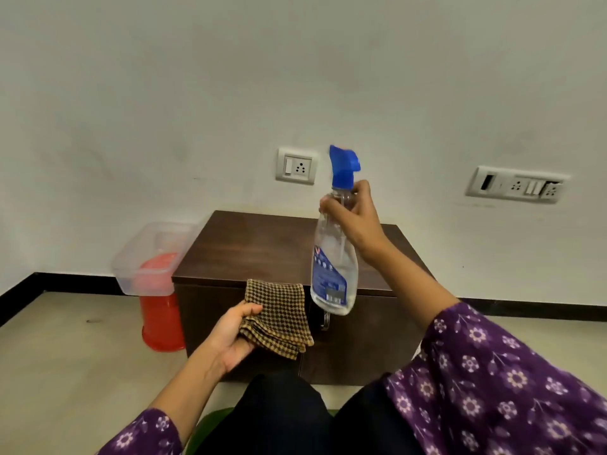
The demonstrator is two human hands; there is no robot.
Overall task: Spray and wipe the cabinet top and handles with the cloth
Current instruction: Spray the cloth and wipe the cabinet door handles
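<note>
Above the front edge of the cabinet top, the right hand holds the spray bottle in the air. Its grip is clamped round the narrow neck just under the blue trigger head. No finger looks to be on the trigger. The head is blurred, so I cannot tell which way the nozzle faces. The bottle hangs tilted, with its base over the front right part of the cabinet.

The left hand pinches the folded checked cloth, thumb on top and fingers beneath. It is held in front of the cabinet's face, just below the front edge and touching nothing. A metal handle shows just under the bottle's base. The top looks dry, so I judge that spraying has not begun.

The risks come mostly from that neck hold. To spray, the grip must shift up to the trigger, and the clear body could slip or swing during the shift. It could then strike the front edge. If the nozzle is not aimed down at the wood, the mist could reach the wall socket behind the back edge. It could also drift into the open plastic tub on the red stool beside the left edge. The cloth is held loosely by one side, so its layers could fan apart on the first wipe.
</note>
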